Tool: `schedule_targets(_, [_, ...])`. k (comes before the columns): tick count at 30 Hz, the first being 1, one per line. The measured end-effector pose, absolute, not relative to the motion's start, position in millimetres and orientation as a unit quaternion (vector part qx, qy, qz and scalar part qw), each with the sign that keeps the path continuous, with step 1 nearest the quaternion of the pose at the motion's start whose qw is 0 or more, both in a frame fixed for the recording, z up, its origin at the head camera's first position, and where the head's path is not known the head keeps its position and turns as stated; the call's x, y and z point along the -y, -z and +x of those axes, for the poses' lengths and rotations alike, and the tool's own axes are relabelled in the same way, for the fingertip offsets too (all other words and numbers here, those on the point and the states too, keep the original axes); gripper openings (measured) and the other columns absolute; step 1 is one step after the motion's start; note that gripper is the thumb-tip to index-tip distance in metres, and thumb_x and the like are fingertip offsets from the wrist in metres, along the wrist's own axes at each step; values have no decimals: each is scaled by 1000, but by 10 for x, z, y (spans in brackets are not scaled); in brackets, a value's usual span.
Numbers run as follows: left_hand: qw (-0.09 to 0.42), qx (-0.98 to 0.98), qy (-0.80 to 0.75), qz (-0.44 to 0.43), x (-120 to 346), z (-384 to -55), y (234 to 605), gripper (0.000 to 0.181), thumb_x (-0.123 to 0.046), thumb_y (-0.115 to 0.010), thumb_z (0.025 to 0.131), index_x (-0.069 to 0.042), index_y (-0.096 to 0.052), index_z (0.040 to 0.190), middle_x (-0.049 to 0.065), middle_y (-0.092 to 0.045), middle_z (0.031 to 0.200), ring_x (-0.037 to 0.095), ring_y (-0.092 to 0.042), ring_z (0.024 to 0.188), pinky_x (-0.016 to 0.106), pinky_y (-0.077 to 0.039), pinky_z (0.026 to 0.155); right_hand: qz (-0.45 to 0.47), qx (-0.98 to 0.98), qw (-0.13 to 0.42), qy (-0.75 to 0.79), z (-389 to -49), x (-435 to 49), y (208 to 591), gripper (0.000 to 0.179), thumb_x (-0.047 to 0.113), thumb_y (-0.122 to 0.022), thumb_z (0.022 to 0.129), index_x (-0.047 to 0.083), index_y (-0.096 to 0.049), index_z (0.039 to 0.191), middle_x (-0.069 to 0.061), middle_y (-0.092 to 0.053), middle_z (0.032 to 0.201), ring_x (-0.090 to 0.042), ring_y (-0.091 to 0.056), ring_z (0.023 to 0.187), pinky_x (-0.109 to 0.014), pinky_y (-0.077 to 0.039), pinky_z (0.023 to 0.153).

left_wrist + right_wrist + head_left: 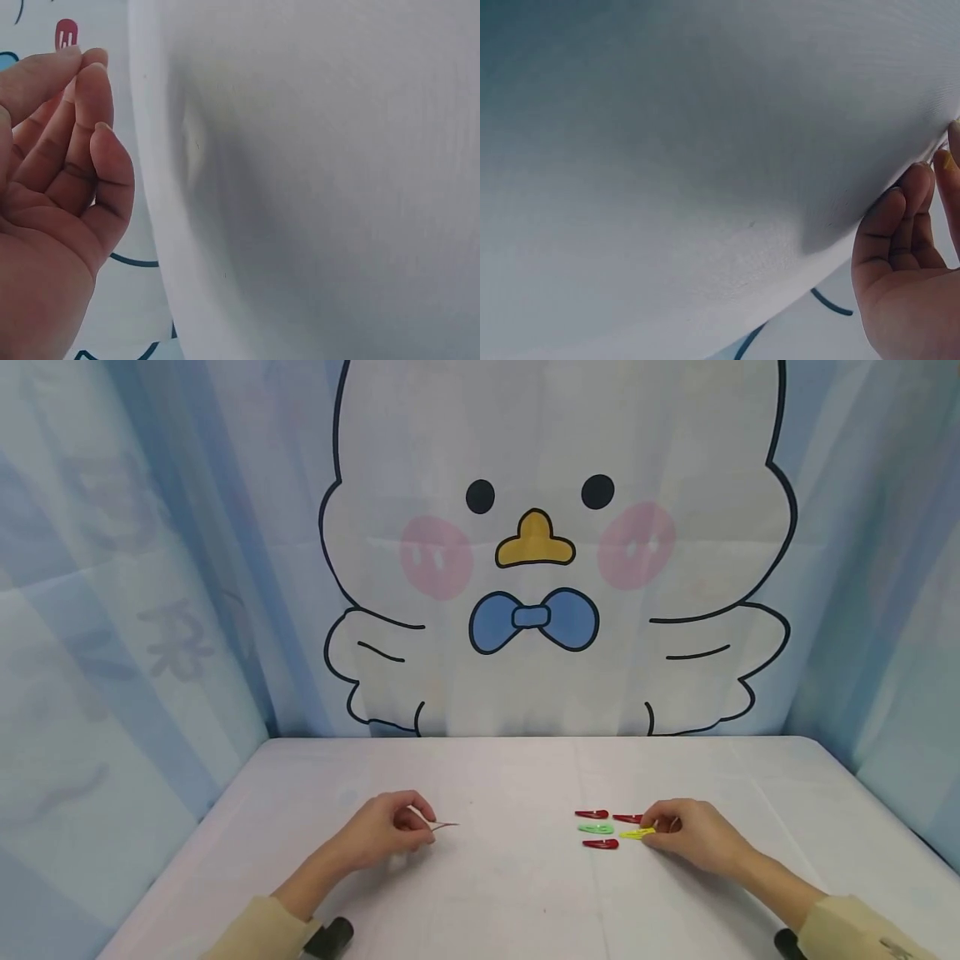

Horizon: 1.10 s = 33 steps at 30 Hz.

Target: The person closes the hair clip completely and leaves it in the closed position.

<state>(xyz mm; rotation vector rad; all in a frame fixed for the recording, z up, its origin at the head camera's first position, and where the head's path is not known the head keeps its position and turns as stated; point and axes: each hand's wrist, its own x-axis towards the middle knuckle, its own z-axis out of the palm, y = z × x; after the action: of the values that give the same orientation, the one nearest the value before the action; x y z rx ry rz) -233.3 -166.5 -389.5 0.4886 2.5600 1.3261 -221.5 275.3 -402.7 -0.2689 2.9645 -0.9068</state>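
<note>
My left hand [392, 828] is raised above the left half of the table. Between thumb and forefinger it pinches a small, slim hair clip [446, 824], seen edge-on, its colour unclear; in the left wrist view the fingers hide it. On the right, my right hand [693, 835] pinches the right end of a yellow hair clip [636, 833] at the table. Close by lie a green hair clip [596, 829] and red hair clips, one at the back left [592, 814], one in front [600, 843], and one partly behind the right fingers [627, 818].
A white cloth covers the table [517, 893]. Behind it hangs a curtain [555, 685] with a cartoon bird, and blue-white curtains flank both sides. Dark wrist bands show at both sleeves.
</note>
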Motion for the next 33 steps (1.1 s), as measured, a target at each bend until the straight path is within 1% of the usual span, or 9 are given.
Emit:
schedule_targets(10, [98, -838, -499, 198, 1575, -2304, 3884, 16, -3, -78, 87, -5, -68, 99, 2, -68, 85, 19, -65, 74, 29, -53, 67, -92, -954, 8, 284, -2188, -2754, 3997, 15, 14, -80, 85, 12, -73, 99, 1, -54, 79, -17, -50, 75, -29, -42, 64])
schedule_targets(14, [100, -829, -510, 207, 1541, -2304, 3905, 15, -2, -77, 88, -4, -68, 99, 2, -68, 85, 20, -66, 76, 29, -54, 68, -92, -955, -17, 282, -2186, -2756, 3941, 14, 13, -78, 86, 11, -73, 99, 2, -55, 79, -17, -51, 74, -28, -42, 62])
schedule_targets(18, [100, -828, -511, 209, 1517, -2306, 3917, 12, -4, -77, 89, -6, -69, 98, 2, -68, 85, 20, -67, 76, 29, -53, 68, -103, -951, -46, 288, -2195, -2736, 3854, 15, 12, -78, 86, 9, -73, 100, 2, -56, 80, -18, -51, 75, -27, -43, 61])
schedule_targets(22, [97, -829, -510, 209, 1481, -2306, 3907, 8, -6, -75, 91, -6, -70, 97, 2, -69, 86, 19, -66, 77, 30, -53, 68, -109, -947, -56, 297, -2194, -2685, 3781, 18, 15, -78, 87, 7, -73, 104, 2, -58, 82, -18, -52, 76, -26, -44, 60])
schedule_targets(27, [87, -825, -518, 209, 1409, -2301, 3880, 8, -7, -74, 92, -6, -71, 99, 3, -70, 88, 20, -67, 78, 31, -52, 70, -101, -943, -63, 310, -2188, -2592, 3719, 21, 17, -79, 88, 7, -73, 106, 2, -59, 84, -18, -52, 76, -26, -44, 59])
schedule_targets(33, [79, -812, -544, 197, 1297, -2316, 3835, 9, -8, -73, 93, -5, -71, 101, 5, -70, 90, 21, -68, 80, 39, -55, 78, -103, -932, -65, 342, -2148, -2431, 3643, 22, 19, -78, 90, 6, -73, 108, 1, -60, 86, -18, -51, 77, -25, -43, 58])
